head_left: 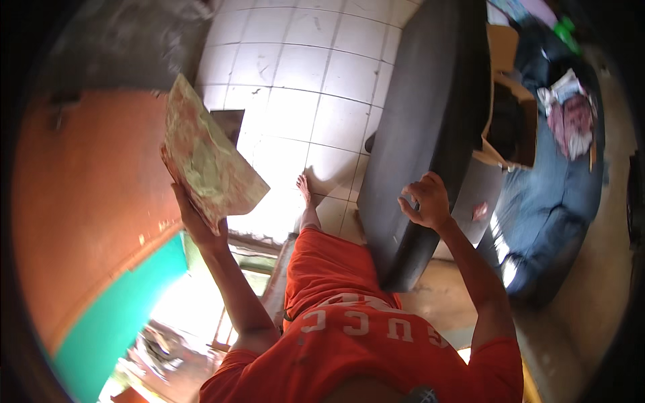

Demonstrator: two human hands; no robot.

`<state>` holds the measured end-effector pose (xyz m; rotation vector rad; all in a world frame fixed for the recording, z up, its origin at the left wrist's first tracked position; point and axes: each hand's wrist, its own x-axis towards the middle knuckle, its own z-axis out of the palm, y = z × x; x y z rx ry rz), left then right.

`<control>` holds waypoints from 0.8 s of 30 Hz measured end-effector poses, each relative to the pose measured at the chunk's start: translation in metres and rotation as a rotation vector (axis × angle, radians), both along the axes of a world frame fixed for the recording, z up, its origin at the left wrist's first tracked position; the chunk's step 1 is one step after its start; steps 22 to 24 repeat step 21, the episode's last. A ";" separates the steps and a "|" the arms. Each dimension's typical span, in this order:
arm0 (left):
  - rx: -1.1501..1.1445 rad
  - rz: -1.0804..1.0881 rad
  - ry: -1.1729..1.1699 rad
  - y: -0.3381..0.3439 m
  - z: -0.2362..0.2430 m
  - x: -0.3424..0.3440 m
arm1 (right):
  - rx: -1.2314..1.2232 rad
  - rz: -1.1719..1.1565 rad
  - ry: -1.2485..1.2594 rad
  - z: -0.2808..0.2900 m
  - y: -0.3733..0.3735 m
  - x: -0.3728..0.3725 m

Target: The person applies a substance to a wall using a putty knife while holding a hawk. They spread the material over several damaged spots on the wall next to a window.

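Observation:
My left hand grips the lower edge of a flat, board-like piece. It is blotched yellowish green and brown and is tilted upright, away from the orange surface on the left. Its kind does not show clearly. Past its right edge a small dark flat shape shows in part. On the right side, my right hand is over the near part of a long dark grey piece of furniture. Its fingers are loosely bent and apart, with nothing seen in them. Whether it touches the surface I cannot tell.
An opened cardboard box stands beyond the dark furniture. Farther right, crumpled cloth lies on a blue covered seat. White tiles cover the floor ahead, where my bare foot shows. An orange panel stands left.

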<state>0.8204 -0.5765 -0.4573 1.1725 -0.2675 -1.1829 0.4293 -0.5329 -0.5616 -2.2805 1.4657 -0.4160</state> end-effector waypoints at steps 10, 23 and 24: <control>-0.528 -0.833 -0.020 -0.269 0.056 -0.021 | -0.031 -0.213 0.111 -0.011 0.015 0.011; -0.777 -1.126 0.783 -0.484 0.155 -0.183 | 0.373 0.965 -2.598 0.338 -0.403 -0.007; -0.777 -1.126 0.783 -0.484 0.155 -0.183 | 0.373 0.965 -2.598 0.338 -0.403 -0.007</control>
